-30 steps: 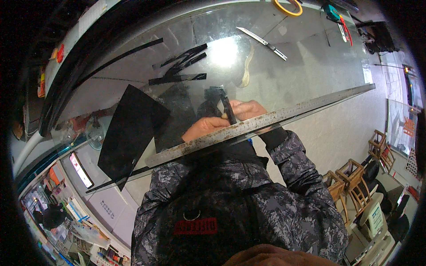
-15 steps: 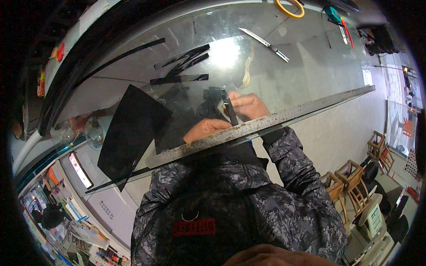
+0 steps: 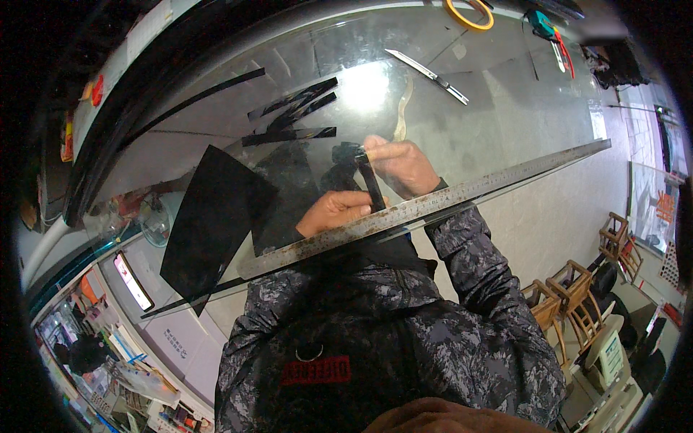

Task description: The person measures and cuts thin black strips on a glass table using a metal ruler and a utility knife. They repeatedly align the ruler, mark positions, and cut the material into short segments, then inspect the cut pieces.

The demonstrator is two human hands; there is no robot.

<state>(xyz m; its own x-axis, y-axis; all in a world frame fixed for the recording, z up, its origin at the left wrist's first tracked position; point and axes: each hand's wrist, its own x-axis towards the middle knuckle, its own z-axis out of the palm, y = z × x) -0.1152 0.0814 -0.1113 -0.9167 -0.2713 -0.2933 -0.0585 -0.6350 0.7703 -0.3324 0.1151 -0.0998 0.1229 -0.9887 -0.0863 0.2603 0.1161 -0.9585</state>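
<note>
A narrow black film strip (image 3: 370, 182) runs between my hands above the glass tabletop (image 3: 505, 123). Its lower end is pinched by my left hand (image 3: 333, 212), close behind the long metal ruler (image 3: 433, 205). Thumb and fingers of my right hand (image 3: 401, 164) close on the strip's upper end. The rusty-edged ruler lies slantwise along the near edge of the glass, in front of both hands. To the left rests a large black film sheet (image 3: 209, 224). Several cut black strips (image 3: 290, 135) lie beyond my left hand.
A snap-blade knife (image 3: 429, 76) lies on the far glass. Beyond it are a yellow tape roll (image 3: 473, 23) and a green tool (image 3: 541, 25). A phone (image 3: 133, 281) sits on a box at lower left. Wooden stools (image 3: 570, 281) stand at the right.
My right hand has shifted slightly away from me, its fingers now at the strip's upper end. My left hand stays near the ruler, its fingers more curled round the lower end.
</note>
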